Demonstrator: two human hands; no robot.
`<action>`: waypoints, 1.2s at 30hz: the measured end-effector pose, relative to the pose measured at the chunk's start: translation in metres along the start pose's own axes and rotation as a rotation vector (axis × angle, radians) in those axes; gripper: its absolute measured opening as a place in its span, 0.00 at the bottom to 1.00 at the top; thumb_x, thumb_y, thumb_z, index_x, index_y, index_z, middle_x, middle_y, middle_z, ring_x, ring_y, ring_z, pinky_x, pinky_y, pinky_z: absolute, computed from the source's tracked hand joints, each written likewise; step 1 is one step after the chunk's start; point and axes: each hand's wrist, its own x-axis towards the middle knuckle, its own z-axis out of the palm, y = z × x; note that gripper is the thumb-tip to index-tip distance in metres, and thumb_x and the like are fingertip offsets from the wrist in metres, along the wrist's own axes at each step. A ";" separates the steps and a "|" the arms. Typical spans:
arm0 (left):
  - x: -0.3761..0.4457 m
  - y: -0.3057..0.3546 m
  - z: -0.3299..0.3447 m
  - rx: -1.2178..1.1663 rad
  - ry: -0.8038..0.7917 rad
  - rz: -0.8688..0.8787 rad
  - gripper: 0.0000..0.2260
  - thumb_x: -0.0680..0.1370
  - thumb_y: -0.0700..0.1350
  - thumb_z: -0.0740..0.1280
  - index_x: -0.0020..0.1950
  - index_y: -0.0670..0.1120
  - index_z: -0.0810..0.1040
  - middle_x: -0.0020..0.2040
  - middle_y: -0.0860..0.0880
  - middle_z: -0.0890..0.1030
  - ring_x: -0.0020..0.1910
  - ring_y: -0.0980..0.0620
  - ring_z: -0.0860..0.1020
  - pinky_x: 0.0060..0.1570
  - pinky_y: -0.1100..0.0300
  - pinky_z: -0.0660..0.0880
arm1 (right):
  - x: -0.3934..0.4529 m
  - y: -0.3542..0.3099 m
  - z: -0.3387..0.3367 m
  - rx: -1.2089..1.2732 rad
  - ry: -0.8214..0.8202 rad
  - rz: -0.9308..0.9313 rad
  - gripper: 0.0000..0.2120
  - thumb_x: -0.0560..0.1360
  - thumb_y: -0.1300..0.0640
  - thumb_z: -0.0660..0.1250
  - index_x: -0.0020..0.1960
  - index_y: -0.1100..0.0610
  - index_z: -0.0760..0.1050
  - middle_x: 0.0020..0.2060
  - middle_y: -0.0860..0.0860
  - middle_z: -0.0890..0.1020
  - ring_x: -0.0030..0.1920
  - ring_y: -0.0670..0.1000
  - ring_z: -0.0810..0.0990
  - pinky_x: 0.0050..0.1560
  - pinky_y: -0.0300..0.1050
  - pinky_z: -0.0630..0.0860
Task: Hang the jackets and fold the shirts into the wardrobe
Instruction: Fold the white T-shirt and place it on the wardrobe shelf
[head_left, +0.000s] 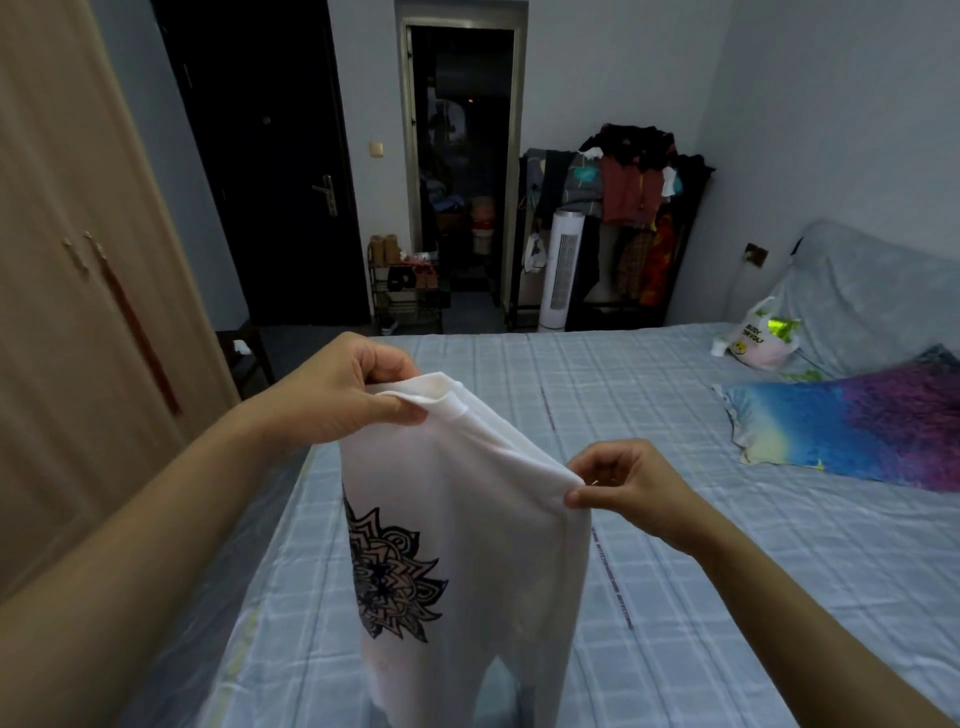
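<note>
Head cam showed a white shirt (467, 519) held up over the near part of the bed (675, 519), hanging down out of view at the bottom. It was thin, kinda see-through, with a black spiky mandala print on its left side. Left hand (337, 395) pinched the upper corner by the hem, thumb under and fingers curled over; right hand (623, 483) pinched the lower top edge between thumb and forefinger, the other fingers curled. Wardrobe (67, 260) stood shut at the left, close beside the bed's edge. A pillow (852, 426) and a plastic bag (758, 338) sat far right, well apart from the shirt.
</note>
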 end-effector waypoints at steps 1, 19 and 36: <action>-0.001 -0.002 -0.001 -0.012 -0.037 -0.004 0.07 0.70 0.45 0.75 0.46 0.45 0.84 0.42 0.45 0.85 0.43 0.45 0.84 0.42 0.55 0.78 | -0.003 0.001 0.001 0.015 -0.011 0.018 0.08 0.66 0.67 0.78 0.43 0.61 0.84 0.41 0.60 0.85 0.43 0.57 0.84 0.47 0.46 0.81; 0.145 -0.053 0.074 0.022 0.083 -0.156 0.03 0.73 0.41 0.75 0.41 0.49 0.84 0.38 0.49 0.84 0.37 0.56 0.81 0.39 0.60 0.75 | 0.065 0.082 -0.110 -0.117 0.198 0.117 0.05 0.68 0.63 0.78 0.42 0.57 0.83 0.35 0.53 0.82 0.37 0.49 0.79 0.39 0.41 0.75; 0.351 -0.075 0.068 0.133 0.459 0.252 0.02 0.75 0.42 0.74 0.45 0.49 0.82 0.40 0.56 0.82 0.38 0.63 0.79 0.37 0.71 0.73 | 0.244 0.070 -0.270 -0.588 0.371 -0.328 0.07 0.71 0.61 0.76 0.47 0.60 0.81 0.40 0.52 0.83 0.40 0.47 0.80 0.45 0.35 0.76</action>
